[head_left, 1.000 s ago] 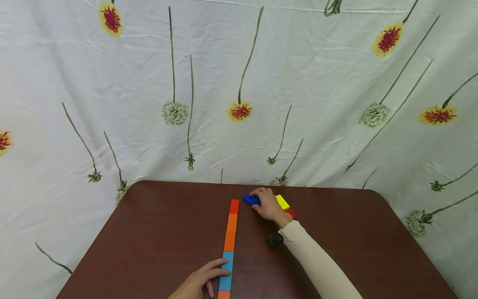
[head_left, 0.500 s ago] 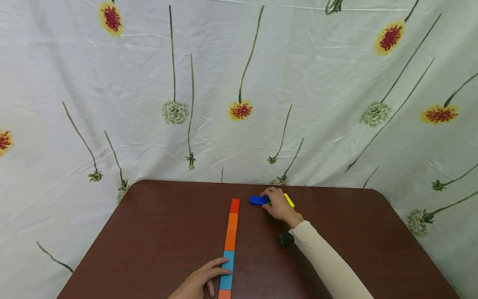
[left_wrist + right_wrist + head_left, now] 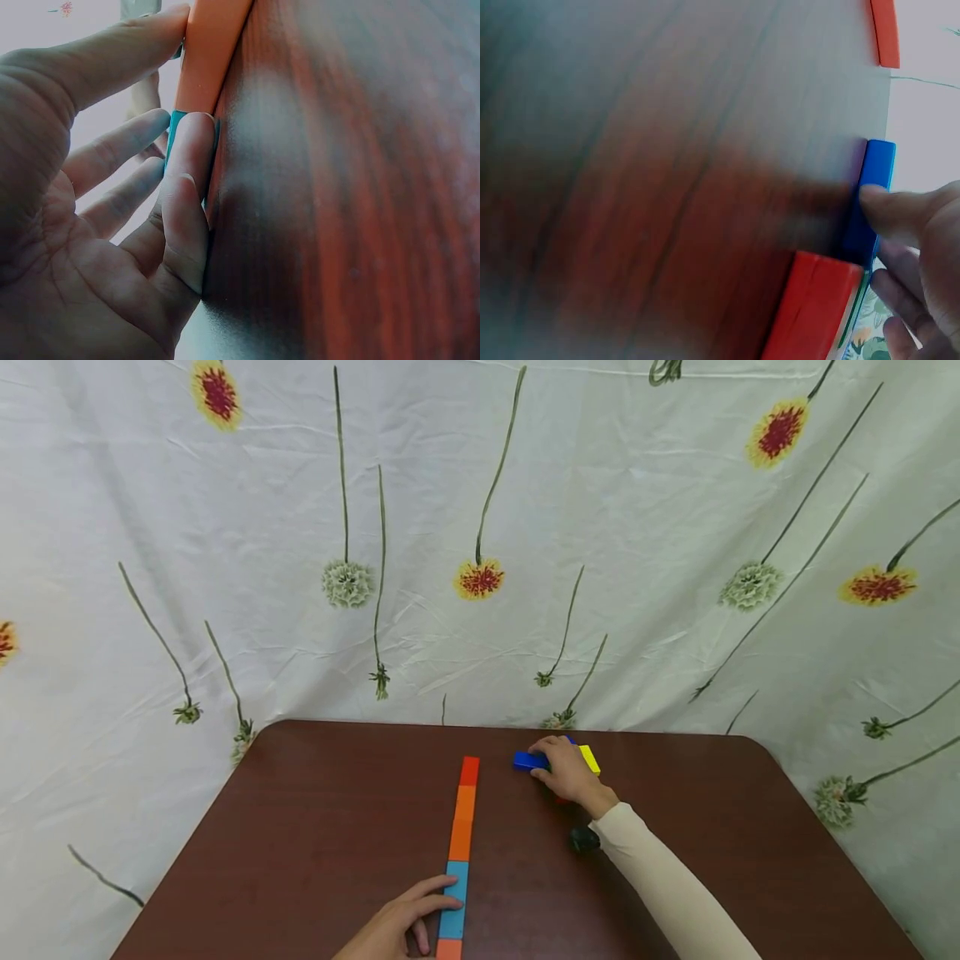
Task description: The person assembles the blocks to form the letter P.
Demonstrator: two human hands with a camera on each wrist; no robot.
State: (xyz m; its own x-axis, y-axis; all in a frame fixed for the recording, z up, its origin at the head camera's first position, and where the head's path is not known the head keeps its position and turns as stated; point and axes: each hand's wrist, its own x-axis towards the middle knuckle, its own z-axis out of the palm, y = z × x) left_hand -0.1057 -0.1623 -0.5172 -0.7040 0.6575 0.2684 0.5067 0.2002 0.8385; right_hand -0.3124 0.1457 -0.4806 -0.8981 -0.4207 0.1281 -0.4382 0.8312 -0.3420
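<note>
The wood-grained dark-brown table (image 3: pixel 337 827) has rounded far corners, its top stretching wide on both sides of the straight row of flat coloured blocks (image 3: pixel 461 839), which runs near-to-far and stops short of the far edge. The left hand (image 3: pixel 401 918) rests extended fingers on the row. The right hand (image 3: pixel 566 770) pinches a blue rectangular block (image 3: pixel 528 761) near that edge; lying crosswise, its left end points towards the row, well apart.

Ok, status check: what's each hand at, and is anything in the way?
Left hand touching light-blue block. Right hand touching dark-blue block, full grip unclear. Yellow block and red block close by, possibly crowding it.
</note>
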